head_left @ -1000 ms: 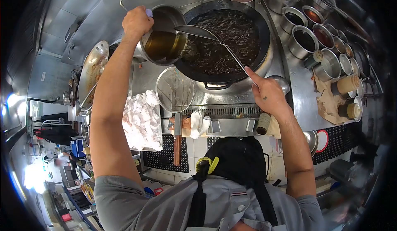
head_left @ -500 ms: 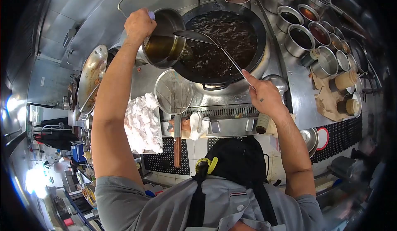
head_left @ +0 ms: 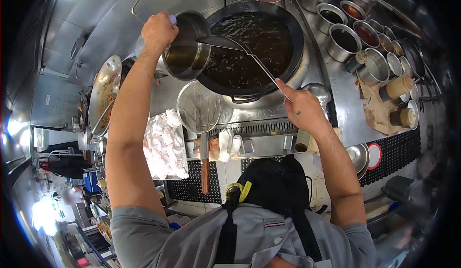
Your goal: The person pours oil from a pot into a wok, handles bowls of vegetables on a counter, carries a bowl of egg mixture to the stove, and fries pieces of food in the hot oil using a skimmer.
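Observation:
My left hand point(head_left: 159, 30) is closed round a purple-wrapped handle of a metal pot point(head_left: 193, 25), which tilts over the left rim of a large black wok point(head_left: 298, 47). Some amber liquid point(head_left: 185, 59) shows inside the pot. Dark oil point(head_left: 254, 37) with small bubbles fills the wok. In my right hand point(head_left: 306, 108) is the long handle of a metal ladle point(head_left: 221, 42), its bowl between the pot's mouth and the wok. The far end of that handle is hidden by my palm.
A round wire strainer point(head_left: 198, 106) lies below the wok, beside a tray of white-coated pieces point(head_left: 164, 145). Sauce containers point(head_left: 344, 40), squeeze bottles point(head_left: 397, 86) and brown paper point(head_left: 377, 109) stand at the right. A second wok point(head_left: 103, 90) sits at the left.
Less amber liquid shows in the pot. The bubbling in the wok looks calmer. The view has shifted slightly, while both hands keep their holds.

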Tool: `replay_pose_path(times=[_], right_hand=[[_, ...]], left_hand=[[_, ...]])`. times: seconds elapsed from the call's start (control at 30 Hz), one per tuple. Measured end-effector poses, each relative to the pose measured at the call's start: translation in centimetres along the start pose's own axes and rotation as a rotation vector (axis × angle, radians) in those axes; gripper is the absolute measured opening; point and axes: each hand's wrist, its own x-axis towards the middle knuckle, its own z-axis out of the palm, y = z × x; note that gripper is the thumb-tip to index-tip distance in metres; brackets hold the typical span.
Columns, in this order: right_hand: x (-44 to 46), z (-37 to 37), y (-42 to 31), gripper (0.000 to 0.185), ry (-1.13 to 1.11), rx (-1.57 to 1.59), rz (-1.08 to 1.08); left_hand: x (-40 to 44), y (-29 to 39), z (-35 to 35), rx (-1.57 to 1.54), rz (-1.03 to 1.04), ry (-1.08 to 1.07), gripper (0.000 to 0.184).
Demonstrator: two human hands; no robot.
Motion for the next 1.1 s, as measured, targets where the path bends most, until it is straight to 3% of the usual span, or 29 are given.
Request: replay_pose_path(times=[0.77,1.1], right_hand=[[-0.2,0.2,-0.3,0.052,0.025,-0.048,0.003],[1.4,-0.5,-2.9,0.052,0.131,-0.024,-0.027]], left_hand=[[-0.1,0.7,0.7,0.0,0.05,0.043,0.025],[-0.9,-7.6,1.7,-0.145,-0.147,0.077,0.023]])
